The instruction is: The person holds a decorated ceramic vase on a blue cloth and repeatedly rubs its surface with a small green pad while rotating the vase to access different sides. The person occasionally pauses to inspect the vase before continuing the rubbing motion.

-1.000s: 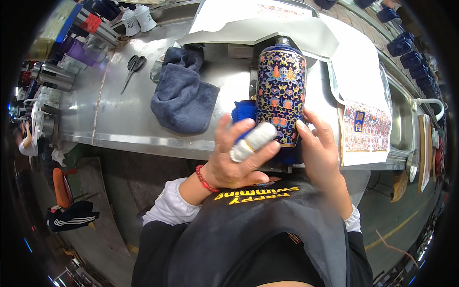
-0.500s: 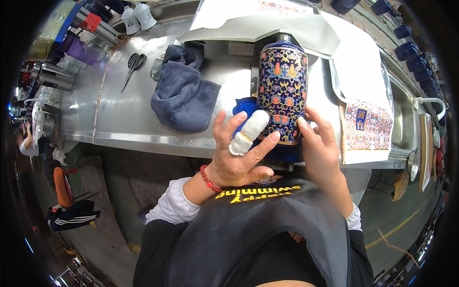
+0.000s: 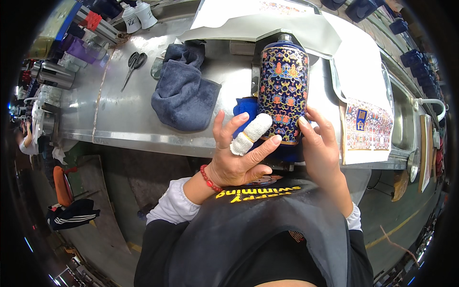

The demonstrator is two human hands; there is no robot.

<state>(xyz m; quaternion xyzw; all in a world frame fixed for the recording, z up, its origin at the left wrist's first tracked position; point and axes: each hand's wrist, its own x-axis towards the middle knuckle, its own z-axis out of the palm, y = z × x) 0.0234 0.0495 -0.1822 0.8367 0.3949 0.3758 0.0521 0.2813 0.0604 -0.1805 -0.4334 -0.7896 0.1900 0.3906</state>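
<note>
A dark blue bottle [image 3: 283,81], covered in a colourful floral pattern with gold lines, lies with its neck pointing away from me. My left hand [image 3: 241,153] is beside its lower left, fingers spread; one finger is wrapped in white cloth [image 3: 256,130] held by a yellow band. That wrapped tip rests against the bottle's lower left side. My right hand [image 3: 322,141] has its fingertips and thumb on the bottle's lower right edge. Between the left hand and the bottle shows a bright blue piece [image 3: 246,106], partly hidden.
A grey-blue towel [image 3: 184,91] and black scissors [image 3: 133,67] lie on the metal worktop [image 3: 129,115] to the left. Patterned printed sheets [image 3: 368,129] lie at the right, before a sink [image 3: 404,119]. Dark blue bottles [image 3: 416,64] line the far right; white bottles [image 3: 138,16] stand far left.
The wrapped finger of my left hand has shifted slightly right along the bottle. The bottle has turned or moved very slightly right. Blue bottles at the far right have shifted along their row.
</note>
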